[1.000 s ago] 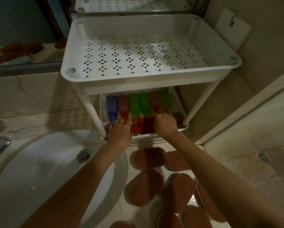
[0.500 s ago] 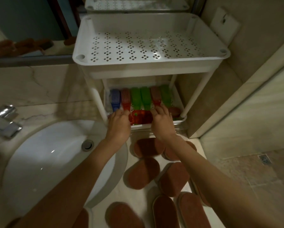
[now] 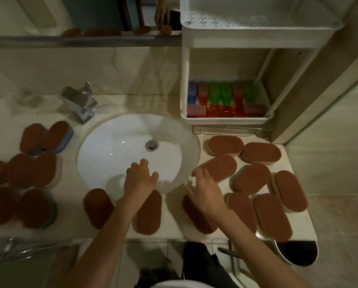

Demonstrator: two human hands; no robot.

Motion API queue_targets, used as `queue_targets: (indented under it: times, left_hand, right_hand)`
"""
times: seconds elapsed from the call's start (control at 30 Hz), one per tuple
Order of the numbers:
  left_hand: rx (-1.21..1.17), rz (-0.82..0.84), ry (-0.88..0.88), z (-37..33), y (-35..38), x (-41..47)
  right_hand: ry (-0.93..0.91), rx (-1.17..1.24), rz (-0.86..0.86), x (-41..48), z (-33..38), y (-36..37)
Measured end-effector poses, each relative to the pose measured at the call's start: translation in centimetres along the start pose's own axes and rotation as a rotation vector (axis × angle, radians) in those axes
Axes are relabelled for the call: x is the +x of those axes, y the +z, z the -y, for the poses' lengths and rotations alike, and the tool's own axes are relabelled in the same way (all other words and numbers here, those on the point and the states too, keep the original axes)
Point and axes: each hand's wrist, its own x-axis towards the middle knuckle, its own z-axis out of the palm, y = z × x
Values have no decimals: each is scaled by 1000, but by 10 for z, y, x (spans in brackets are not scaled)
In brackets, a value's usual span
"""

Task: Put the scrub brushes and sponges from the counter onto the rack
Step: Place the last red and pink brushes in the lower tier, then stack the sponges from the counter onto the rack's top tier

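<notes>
A white tiered rack point(image 3: 226, 121) stands at the back right of the counter. Its lower shelf holds several blue, red and green scrub brushes point(image 3: 220, 96). Several brown-topped oval sponges point(image 3: 261, 153) lie on the counter right of the sink, several more sponges point(image 3: 39, 138) on the left, and some along the front edge. My left hand point(image 3: 139, 179) hovers over the sink's front rim, fingers relaxed, holding nothing. My right hand point(image 3: 203, 190) is spread just above the counter, fingertips beside a tilted sponge point(image 3: 218, 167), empty.
A white round sink point(image 3: 111, 150) fills the counter's middle, with a chrome tap point(image 3: 80, 102) behind it. A mirror ledge runs along the back. The rack's upper shelf point(image 3: 257, 21) is bare. A dark bin opening point(image 3: 296, 253) sits below the counter's right corner.
Both hands have drawn back from the rack's lower shelf to the counter front, leaving the brushes there. The view has tilted down and left, showing the whole sink and left sponges.
</notes>
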Motion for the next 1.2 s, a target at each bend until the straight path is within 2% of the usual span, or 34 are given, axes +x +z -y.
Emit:
queue_targets:
  times: [0.13,0.3,0.43,0.67,0.97,1.1,1.2]
  left_hand:
    - [126,115,19,30,20,-33]
    - [281,161,111,41,49,-59]
    - [77,192,105,47,51,-66]
    - [-144,-27,278,13,-13,-72]
    - [-349,-318,546,-108,-127,-65]
    - [-332,-397,605,-156,-163,-52]
    - [-309,-425,633,-198,-187,-35]
  right_hand:
    - [211,-193,146,-38,0,23]
    - [337,-188,125,-64,-4,42]
    - [327,-124,-7,-73,-1,46]
    - [151,-34,-387,-80,41,-16]
    - [30,57,-741,-36,85,-164]
    - [-19,64,-808,-5,91,-217]
    - [-19,155,-772,25,89,-263]
